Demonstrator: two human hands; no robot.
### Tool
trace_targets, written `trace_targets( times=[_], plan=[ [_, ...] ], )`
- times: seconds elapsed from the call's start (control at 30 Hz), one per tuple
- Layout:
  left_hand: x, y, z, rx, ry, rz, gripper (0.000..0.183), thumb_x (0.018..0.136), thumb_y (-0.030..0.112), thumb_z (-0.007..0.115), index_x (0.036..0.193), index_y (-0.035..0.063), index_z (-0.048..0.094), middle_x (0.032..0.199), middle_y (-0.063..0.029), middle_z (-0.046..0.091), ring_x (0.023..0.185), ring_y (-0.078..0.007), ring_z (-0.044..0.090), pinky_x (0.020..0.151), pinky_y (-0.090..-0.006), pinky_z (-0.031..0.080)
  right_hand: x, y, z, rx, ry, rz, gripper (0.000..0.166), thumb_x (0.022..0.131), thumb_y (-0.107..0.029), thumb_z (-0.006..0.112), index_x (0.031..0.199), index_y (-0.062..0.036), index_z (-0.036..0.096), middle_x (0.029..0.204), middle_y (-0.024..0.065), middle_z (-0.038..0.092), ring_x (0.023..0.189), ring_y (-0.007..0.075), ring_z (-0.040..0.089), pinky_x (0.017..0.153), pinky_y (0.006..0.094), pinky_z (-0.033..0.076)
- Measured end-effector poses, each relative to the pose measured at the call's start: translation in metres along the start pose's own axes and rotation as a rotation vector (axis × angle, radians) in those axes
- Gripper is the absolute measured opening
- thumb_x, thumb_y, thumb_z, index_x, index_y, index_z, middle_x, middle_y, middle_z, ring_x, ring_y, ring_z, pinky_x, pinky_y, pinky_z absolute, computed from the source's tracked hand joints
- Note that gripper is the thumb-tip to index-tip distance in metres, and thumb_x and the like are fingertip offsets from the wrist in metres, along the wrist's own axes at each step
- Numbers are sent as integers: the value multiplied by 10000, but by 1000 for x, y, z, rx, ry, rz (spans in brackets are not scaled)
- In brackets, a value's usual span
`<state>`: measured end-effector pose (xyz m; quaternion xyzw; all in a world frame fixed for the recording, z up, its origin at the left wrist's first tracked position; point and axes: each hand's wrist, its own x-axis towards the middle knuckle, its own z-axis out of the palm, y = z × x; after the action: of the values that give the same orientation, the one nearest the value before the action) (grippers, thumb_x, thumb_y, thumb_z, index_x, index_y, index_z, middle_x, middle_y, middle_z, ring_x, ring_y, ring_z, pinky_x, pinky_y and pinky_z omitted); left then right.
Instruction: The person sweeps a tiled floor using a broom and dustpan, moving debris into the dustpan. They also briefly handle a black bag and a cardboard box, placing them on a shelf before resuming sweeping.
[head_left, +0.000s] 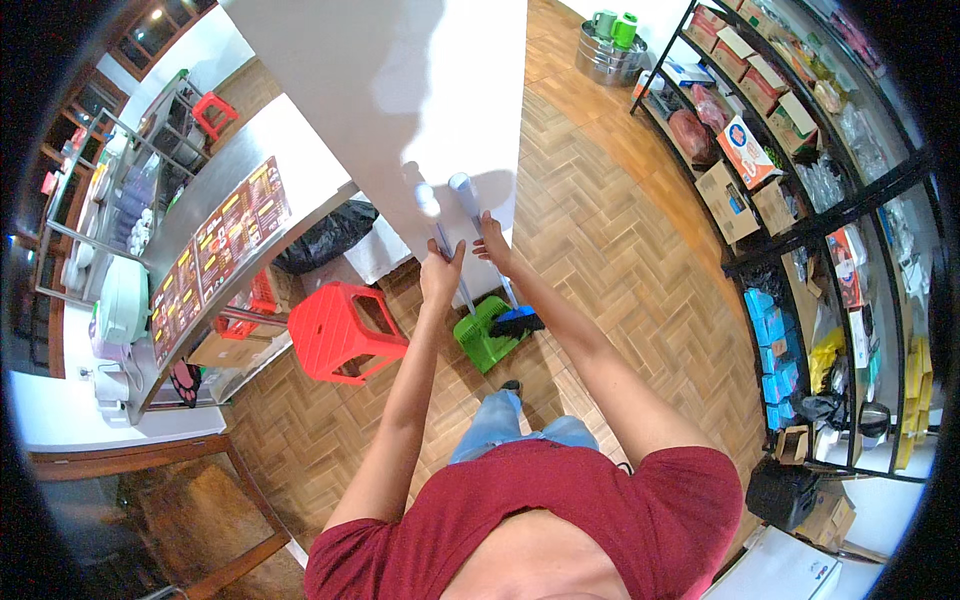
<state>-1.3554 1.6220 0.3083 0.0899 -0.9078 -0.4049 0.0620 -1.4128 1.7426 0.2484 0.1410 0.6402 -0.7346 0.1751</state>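
My left hand (442, 271) is at the pale handle of a long-handled green dustpan (487, 334), with the thumb raised beside the shaft. To its right, my right hand (493, 244) is at the handle of a broom with blue and black bristles (517, 322). Both tools stand upright against a white wall panel (457, 90), their handle tops close together. The broom head rests over the dustpan at the floor. How tightly the fingers close round either handle is hard to see.
A red plastic stool (345, 334) stands left of the dustpan, beside a steel-edged counter (247, 270) with menu sheets. A black bag (326, 236) lies beneath it. Black shelving (731, 266) with boxes and bags lines the right. A metal pot (611, 60) stands at the back.
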Motion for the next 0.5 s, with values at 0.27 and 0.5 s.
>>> trace_targets(
  times=[0.27, 0.5],
  plan=[
    [-13, -19, -8, 7, -6, 5, 483, 715, 379, 549, 957, -15, 408, 678, -190, 564, 663, -351, 549, 600, -409, 426, 2, 5, -7, 49, 17, 5, 800, 677, -696, 295, 1216, -127, 135, 907, 166, 474, 661, 200, 554, 562, 289, 436],
    [-46, -41, 7, -124, -20, -118, 569, 728, 360, 538, 1112, -6, 332, 773, -184, 542, 748, -321, 528, 679, -365, 407, -6, 79, -41, 19, 130, 5, 780, 704, -622, 377, 1214, -80, 146, 745, 170, 515, 497, 186, 515, 470, 301, 412]
  ],
)
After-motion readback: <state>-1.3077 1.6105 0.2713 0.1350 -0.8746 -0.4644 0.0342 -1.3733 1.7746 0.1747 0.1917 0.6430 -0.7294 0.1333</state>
